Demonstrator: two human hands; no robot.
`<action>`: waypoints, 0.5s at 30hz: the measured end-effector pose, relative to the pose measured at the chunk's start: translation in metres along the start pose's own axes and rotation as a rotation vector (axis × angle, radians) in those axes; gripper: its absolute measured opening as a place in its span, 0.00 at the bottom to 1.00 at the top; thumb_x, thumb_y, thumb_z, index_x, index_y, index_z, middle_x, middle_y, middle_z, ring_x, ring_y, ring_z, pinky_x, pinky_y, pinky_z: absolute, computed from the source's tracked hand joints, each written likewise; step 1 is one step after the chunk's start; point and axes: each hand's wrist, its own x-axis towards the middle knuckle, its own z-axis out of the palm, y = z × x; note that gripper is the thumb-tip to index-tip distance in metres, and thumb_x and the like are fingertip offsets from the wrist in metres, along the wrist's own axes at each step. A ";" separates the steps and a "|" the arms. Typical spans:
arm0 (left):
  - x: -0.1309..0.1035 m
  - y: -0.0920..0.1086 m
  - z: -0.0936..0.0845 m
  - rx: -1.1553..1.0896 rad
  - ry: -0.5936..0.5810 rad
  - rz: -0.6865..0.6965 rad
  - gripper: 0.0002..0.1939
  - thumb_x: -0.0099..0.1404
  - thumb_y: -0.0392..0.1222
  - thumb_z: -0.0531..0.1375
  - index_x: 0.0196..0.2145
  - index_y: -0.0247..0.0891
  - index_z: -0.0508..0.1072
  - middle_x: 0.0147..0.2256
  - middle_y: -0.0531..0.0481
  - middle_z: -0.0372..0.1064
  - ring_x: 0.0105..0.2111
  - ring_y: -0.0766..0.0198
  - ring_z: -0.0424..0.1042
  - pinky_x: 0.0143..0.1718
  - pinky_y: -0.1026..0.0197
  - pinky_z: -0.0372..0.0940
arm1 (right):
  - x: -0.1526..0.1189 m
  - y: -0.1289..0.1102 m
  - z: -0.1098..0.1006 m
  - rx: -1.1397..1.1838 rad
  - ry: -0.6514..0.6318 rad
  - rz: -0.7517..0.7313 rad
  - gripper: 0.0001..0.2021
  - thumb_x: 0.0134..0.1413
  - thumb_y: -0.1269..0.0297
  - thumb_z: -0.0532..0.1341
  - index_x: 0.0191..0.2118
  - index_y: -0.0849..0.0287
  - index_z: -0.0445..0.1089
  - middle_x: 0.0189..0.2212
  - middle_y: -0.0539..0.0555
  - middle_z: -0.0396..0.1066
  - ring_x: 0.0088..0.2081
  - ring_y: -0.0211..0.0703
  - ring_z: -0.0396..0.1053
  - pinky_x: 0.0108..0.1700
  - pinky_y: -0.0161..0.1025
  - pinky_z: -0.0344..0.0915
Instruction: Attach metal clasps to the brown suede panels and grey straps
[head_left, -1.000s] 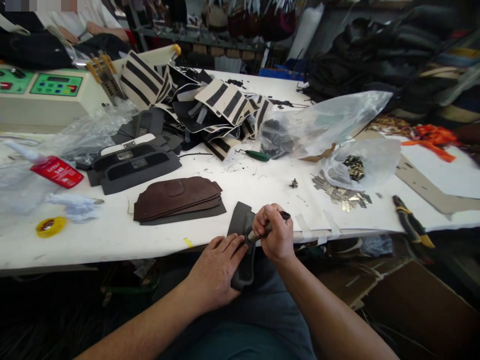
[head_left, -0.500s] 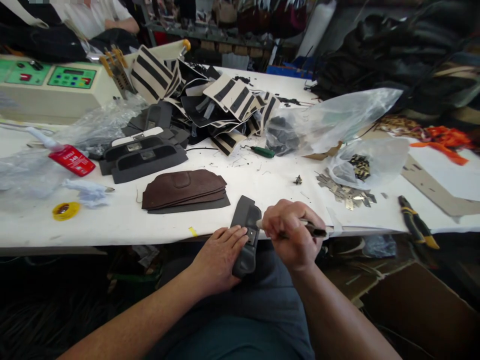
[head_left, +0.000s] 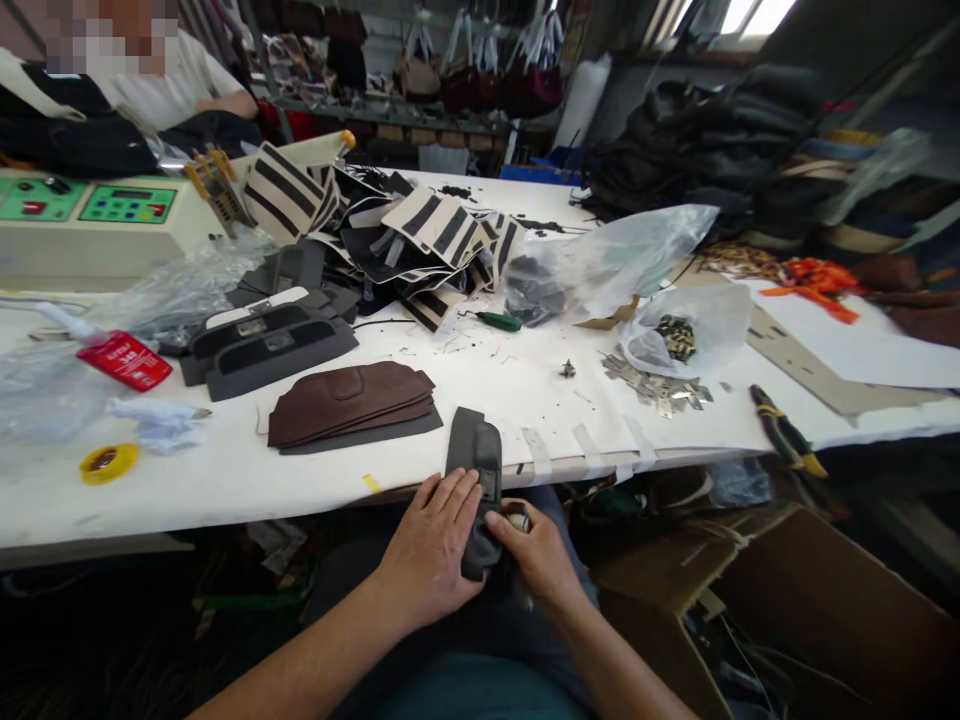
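Note:
A dark grey leather piece (head_left: 477,440) with a small metal fitting lies over the table's front edge, its near end above my lap. My left hand (head_left: 431,550) rests on its left side, fingers spread and pressing it. Against its right side is my right hand (head_left: 534,548), thumb touching the leather and fingers curled round a tool (head_left: 517,520) that is mostly hidden. Brown leather pieces (head_left: 349,400) lie stacked left of the grey piece. More dark grey pieces (head_left: 281,350) sit behind that stack.
A red glue bottle (head_left: 126,360) and yellow tape roll (head_left: 109,464) lie left. Striped pieces (head_left: 442,228) are heaped behind. Metal plates (head_left: 660,388), pliers (head_left: 784,428) and plastic bags (head_left: 622,265) are on the right. A person's arm (head_left: 229,103) shows at the back left.
My right hand has moved down and inward to the leather's right side, lowering the tool. My left hand still presses the piece. The camera view has shifted.

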 end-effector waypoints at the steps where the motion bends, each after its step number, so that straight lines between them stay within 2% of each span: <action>1: -0.003 0.003 0.000 0.002 0.009 0.004 0.50 0.60 0.64 0.65 0.70 0.32 0.60 0.72 0.36 0.55 0.71 0.42 0.54 0.73 0.41 0.42 | -0.002 0.002 0.000 0.050 -0.017 0.021 0.23 0.46 0.48 0.74 0.41 0.61 0.76 0.28 0.52 0.75 0.28 0.42 0.69 0.30 0.37 0.67; 3: -0.010 0.008 -0.007 -0.001 0.050 0.030 0.58 0.56 0.75 0.64 0.71 0.32 0.57 0.71 0.33 0.55 0.70 0.39 0.55 0.72 0.39 0.45 | -0.002 -0.007 -0.006 0.032 -0.066 -0.008 0.20 0.47 0.53 0.72 0.42 0.62 0.77 0.32 0.53 0.77 0.31 0.43 0.71 0.35 0.38 0.69; 5: -0.015 0.009 -0.019 0.001 0.136 0.060 0.60 0.56 0.78 0.62 0.71 0.33 0.56 0.71 0.33 0.55 0.69 0.39 0.56 0.71 0.38 0.47 | 0.001 -0.031 -0.023 -0.175 -0.204 -0.078 0.12 0.48 0.59 0.70 0.37 0.61 0.78 0.29 0.50 0.76 0.30 0.41 0.69 0.33 0.35 0.66; 6: -0.016 0.008 -0.026 0.007 0.187 0.063 0.56 0.59 0.75 0.63 0.71 0.34 0.56 0.71 0.33 0.55 0.70 0.40 0.55 0.71 0.39 0.47 | 0.003 -0.046 -0.033 -0.316 -0.297 -0.118 0.09 0.49 0.62 0.69 0.35 0.61 0.78 0.26 0.49 0.74 0.28 0.39 0.68 0.30 0.34 0.63; 8: -0.015 0.005 -0.038 0.003 0.243 0.031 0.44 0.66 0.62 0.64 0.71 0.35 0.58 0.70 0.35 0.57 0.69 0.41 0.56 0.71 0.39 0.46 | 0.007 -0.077 -0.050 -0.537 -0.471 -0.190 0.06 0.48 0.68 0.66 0.34 0.59 0.79 0.25 0.47 0.73 0.26 0.37 0.66 0.27 0.32 0.59; 10: -0.012 0.001 -0.042 -0.082 0.184 -0.031 0.32 0.68 0.50 0.64 0.66 0.37 0.67 0.63 0.36 0.68 0.63 0.42 0.65 0.66 0.40 0.55 | 0.014 -0.103 -0.058 -0.686 -0.640 -0.258 0.09 0.47 0.72 0.64 0.34 0.58 0.80 0.24 0.46 0.74 0.25 0.37 0.66 0.25 0.31 0.57; 12: -0.010 -0.003 -0.037 -0.298 0.036 -0.136 0.17 0.68 0.46 0.63 0.52 0.38 0.78 0.47 0.41 0.79 0.48 0.46 0.75 0.52 0.46 0.66 | 0.024 -0.122 -0.055 -0.802 -0.775 -0.341 0.10 0.45 0.75 0.64 0.33 0.56 0.81 0.24 0.45 0.75 0.25 0.37 0.67 0.25 0.31 0.57; 13: -0.010 -0.004 -0.031 -0.479 -0.026 -0.228 0.12 0.67 0.46 0.63 0.44 0.39 0.81 0.39 0.44 0.79 0.40 0.50 0.76 0.45 0.51 0.67 | 0.030 -0.129 -0.051 -0.835 -0.802 -0.389 0.10 0.45 0.75 0.66 0.34 0.55 0.81 0.24 0.45 0.75 0.25 0.37 0.68 0.26 0.31 0.58; 15: -0.010 -0.004 -0.017 -0.901 -0.070 -0.477 0.11 0.64 0.48 0.67 0.31 0.38 0.80 0.28 0.49 0.75 0.30 0.57 0.72 0.33 0.58 0.63 | 0.041 -0.141 -0.043 -0.822 -0.721 -0.502 0.07 0.46 0.70 0.70 0.35 0.55 0.82 0.25 0.46 0.76 0.26 0.38 0.69 0.28 0.32 0.59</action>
